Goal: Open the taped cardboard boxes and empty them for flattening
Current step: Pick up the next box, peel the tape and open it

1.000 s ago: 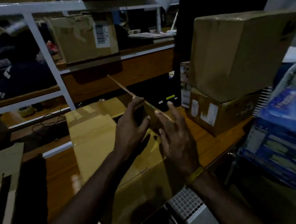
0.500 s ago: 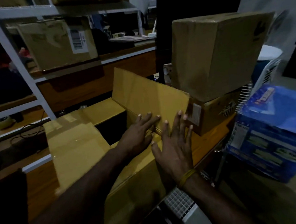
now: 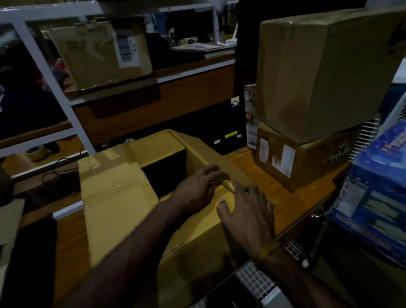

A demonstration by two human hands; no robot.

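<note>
An open cardboard box [image 3: 117, 203] sits on the wooden tabletop [image 3: 284, 195] in the near middle of the scene, its left top flap lying flat and closed over that side, its far flap folded outward, and its right flap [image 3: 212, 158] pushed down and out toward the right. Between the flaps the box mouth shows only a dark interior; nothing inside can be made out. The left hand [image 3: 198, 189] rests on the near right corner of the box, fingers curled over the fold where the right flap meets the box wall, gripping that edge. The right hand [image 3: 248, 211] lies just beside it, palm down with fingers relaxed and spread, pressing on the same flap and the box's near right corner; a yellow band [image 3: 266, 251] circles that wrist. To the right, on the same tabletop, two sealed cardboard boxes are stacked: a large plain one [image 3: 326, 73] on top of a smaller one bearing white labels [image 3: 297, 159]. A blue printed carton [image 3: 396, 193] stands at the near right, tilted. On the white metal shelf [image 3: 46, 77] at the far left another box with a barcode label [image 3: 103, 51] sits, closed. A roll of tape [image 3: 37, 152] lies on the lower far-left shelf.
</note>
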